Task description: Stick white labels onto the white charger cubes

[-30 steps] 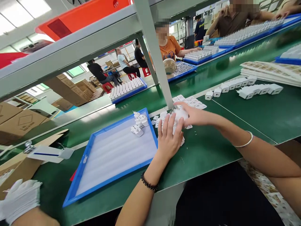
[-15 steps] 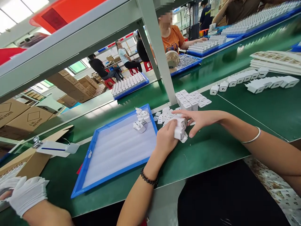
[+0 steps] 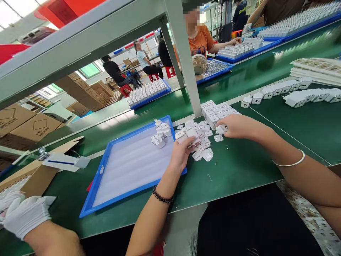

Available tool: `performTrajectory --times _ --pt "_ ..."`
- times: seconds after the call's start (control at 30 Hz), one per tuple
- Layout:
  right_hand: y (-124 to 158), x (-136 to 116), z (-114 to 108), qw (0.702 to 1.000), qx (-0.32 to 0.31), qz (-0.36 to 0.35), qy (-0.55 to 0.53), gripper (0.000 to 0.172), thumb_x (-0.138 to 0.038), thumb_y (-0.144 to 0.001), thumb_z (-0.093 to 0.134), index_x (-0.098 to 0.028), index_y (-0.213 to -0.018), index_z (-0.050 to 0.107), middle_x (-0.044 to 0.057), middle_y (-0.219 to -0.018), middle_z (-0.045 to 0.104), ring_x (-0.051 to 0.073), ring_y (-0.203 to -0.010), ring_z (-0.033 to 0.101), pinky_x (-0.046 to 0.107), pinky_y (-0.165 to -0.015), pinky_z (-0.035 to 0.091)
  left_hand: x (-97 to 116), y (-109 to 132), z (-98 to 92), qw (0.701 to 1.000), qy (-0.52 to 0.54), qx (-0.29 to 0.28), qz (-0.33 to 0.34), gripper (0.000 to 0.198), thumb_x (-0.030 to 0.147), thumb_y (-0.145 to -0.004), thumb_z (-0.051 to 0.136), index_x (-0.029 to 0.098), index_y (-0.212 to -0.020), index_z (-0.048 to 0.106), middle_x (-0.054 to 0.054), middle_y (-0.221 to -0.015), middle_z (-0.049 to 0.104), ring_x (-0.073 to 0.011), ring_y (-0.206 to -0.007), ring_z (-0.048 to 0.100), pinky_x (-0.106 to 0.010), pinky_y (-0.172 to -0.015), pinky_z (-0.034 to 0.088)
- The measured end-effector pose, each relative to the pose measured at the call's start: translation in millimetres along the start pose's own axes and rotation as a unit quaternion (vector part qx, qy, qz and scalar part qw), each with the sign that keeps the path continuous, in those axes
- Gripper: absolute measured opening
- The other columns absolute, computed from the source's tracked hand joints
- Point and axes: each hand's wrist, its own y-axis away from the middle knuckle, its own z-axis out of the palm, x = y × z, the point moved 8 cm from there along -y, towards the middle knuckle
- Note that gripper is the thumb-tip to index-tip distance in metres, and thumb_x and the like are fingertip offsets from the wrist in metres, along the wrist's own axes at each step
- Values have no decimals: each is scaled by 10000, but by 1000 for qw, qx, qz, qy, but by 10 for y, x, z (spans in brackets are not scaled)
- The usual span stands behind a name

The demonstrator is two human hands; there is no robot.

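Observation:
My left hand is closed around white plug chargers, beside the tray's right edge. Right of it, my right hand pinches a small white piece with a dark marking; whether it is a charger or a cover plate I cannot tell. Loose flat white cover plates lie scattered under and between the hands. Just behind my right hand stand stacks of the same plates. A blue-rimmed tray with a white lining holds several white chargers in its far right corner.
A metal post rises behind the plate stacks. Rows of chargers and stacked white sheets lie to the right. At lower left, a co-worker's gloved hand is by an open carton. Another person sits across the bench.
My right hand has moved right, away from the chargers in my left hand, and now pinches a small white piece by the stacks. My left hand has shifted slightly left, turning the chargers.

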Motion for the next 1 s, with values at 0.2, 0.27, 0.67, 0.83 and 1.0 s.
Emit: performTrajectory --times 0.2,0.27,0.67,0.83,1.0 --pt "14 155 173 995 -28 65 70 369 -229 -734 695 -150 -1088 759 204 -1010 753 416 -931 702 454 -688 518 48 -19 -113 994 98 23 -45 163 219 -817 665 161 -969 664 -82 -1098 740 -236 -1076 717 -491 -1011 589" --pt "0 117 162 996 -18 55 73 357 -244 -789 660 -146 -1122 740 211 -1060 741 415 -992 689 465 -736 517 21 -14 -131 990 121 37 -64 170 214 -850 669 166 -1013 675 -76 -1103 741 -218 -1035 721 -492 -1015 590" --pt "-245 87 333 997 -69 13 -12 310 -257 -685 784 -187 -963 665 104 -1011 713 292 -891 674 338 -639 464 -177 2 -21 979 142 0 -145 161 145 -832 690 121 -988 720 -95 -1101 750 -189 -888 755 -311 -767 660" --pt "-281 142 398 993 -96 42 -52 230 -226 -645 791 -199 -804 628 72 -858 703 255 -783 663 314 -594 437 -146 15 25 990 94 -36 -95 277 77 -667 803 98 -933 729 -83 -948 761 -232 -956 746 -335 -807 643" --pt "-253 109 357 992 -83 36 -82 224 -234 -643 767 -203 -695 551 70 -806 666 241 -742 616 316 -576 391 -2 53 70 998 -4 -58 40 509 101 -513 922 163 -979 727 -32 -1002 769 -202 -925 718 -326 -815 591"
